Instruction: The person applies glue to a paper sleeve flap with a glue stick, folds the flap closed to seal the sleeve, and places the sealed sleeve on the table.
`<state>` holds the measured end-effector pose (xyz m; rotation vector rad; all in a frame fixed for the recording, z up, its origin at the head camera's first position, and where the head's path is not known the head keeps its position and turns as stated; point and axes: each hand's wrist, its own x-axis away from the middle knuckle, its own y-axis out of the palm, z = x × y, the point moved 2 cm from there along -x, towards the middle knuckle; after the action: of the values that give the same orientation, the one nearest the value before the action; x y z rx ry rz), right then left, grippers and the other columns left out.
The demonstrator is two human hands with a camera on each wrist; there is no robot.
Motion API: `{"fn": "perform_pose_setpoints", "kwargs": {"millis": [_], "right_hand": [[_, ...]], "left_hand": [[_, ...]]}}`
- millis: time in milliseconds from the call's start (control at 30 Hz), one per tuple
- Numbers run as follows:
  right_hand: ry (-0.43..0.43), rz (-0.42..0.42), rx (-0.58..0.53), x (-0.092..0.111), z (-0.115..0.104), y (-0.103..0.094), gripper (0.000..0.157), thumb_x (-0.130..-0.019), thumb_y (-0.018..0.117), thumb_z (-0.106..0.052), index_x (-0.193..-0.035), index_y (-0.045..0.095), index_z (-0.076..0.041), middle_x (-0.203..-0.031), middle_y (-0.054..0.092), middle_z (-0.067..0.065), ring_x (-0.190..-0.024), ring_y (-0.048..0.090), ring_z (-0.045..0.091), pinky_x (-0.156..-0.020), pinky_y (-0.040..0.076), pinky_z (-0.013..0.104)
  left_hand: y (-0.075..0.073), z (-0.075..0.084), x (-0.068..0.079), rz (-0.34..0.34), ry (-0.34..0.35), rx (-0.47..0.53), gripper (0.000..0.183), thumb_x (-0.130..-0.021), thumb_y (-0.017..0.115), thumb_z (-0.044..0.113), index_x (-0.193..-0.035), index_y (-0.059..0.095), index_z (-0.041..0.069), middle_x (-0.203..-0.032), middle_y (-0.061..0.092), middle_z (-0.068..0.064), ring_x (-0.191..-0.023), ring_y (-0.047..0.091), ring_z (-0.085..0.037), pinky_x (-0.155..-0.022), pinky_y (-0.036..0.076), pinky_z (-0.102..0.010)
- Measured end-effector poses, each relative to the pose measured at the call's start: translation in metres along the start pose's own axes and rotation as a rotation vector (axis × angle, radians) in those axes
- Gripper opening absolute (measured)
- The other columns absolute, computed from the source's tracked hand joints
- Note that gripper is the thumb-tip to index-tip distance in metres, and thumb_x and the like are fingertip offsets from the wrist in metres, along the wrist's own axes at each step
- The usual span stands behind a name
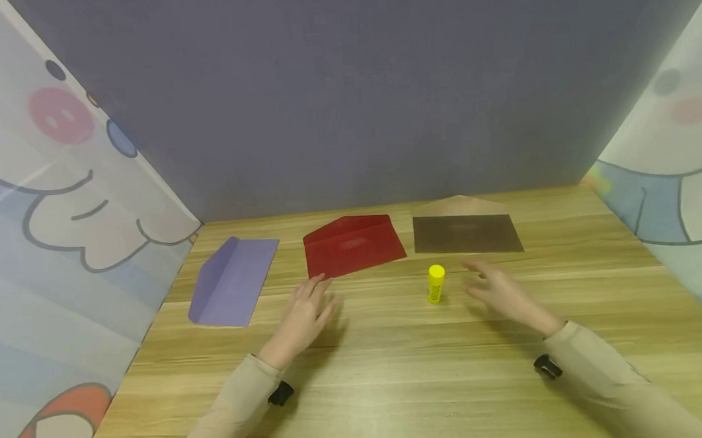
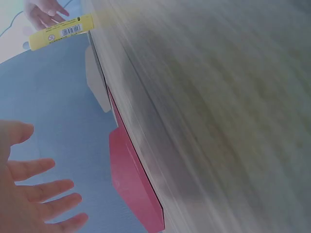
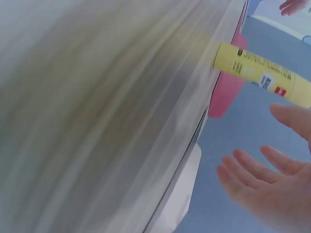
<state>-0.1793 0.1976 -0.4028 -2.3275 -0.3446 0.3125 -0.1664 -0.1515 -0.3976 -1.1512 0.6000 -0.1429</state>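
A yellow glue stick (image 1: pixel 436 284) stands upright on the wooden table, its cap on top. My right hand (image 1: pixel 504 297) is just to the right of it, fingers loosely spread and holding nothing; the right wrist view shows the thumb close to the glue stick (image 3: pixel 262 73). My left hand (image 1: pixel 305 317) hovers over the table with fingers apart, just below the red envelope (image 1: pixel 355 248), whose flap is raised. In the left wrist view this hand (image 2: pixel 36 189) has nothing in it. Behind the glue stick lies a brown envelope (image 1: pixel 467 234) with its pale flap up.
A purple envelope (image 1: pixel 235 288) with its flap unfolded lies at the left of the table (image 1: pixel 390 389). A grey panel (image 1: pixel 345 100) rises along the back edge. Cartoon-printed curtains (image 1: pixel 30 229) flank both sides.
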Motion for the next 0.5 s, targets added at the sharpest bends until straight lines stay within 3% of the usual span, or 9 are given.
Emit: {"fn": "perform_pose_setpoints", "kwargs": {"millis": [200, 500], "right_hand": [[-0.065, -0.024, -0.151, -0.009, -0.004, 0.012, 0.046, -0.083, 0.057, 0.0, -0.122, 0.039, 0.014, -0.12, 0.045, 0.031, -0.106, 0.047, 0.044, -0.088, 0.04, 0.05], [0.043, -0.084, -0.303, -0.014, -0.009, 0.028, 0.053, -0.082, 0.062, -0.01, -0.124, 0.039, 0.013, -0.12, 0.046, 0.03, -0.107, 0.048, 0.041, -0.086, 0.045, 0.043]], "left_hand": [[0.0, 0.0, 0.0, 0.042, 0.023, 0.049, 0.04, -0.083, 0.061, 0.014, -0.117, 0.053, -0.005, -0.119, 0.05, -0.022, -0.11, 0.047, -0.036, -0.092, 0.036, -0.052], [0.002, 0.003, 0.003, -0.037, -0.062, 0.163, 0.037, -0.087, 0.056, 0.018, -0.119, 0.052, -0.002, -0.12, 0.05, -0.02, -0.112, 0.046, -0.035, -0.094, 0.035, -0.051]]}}
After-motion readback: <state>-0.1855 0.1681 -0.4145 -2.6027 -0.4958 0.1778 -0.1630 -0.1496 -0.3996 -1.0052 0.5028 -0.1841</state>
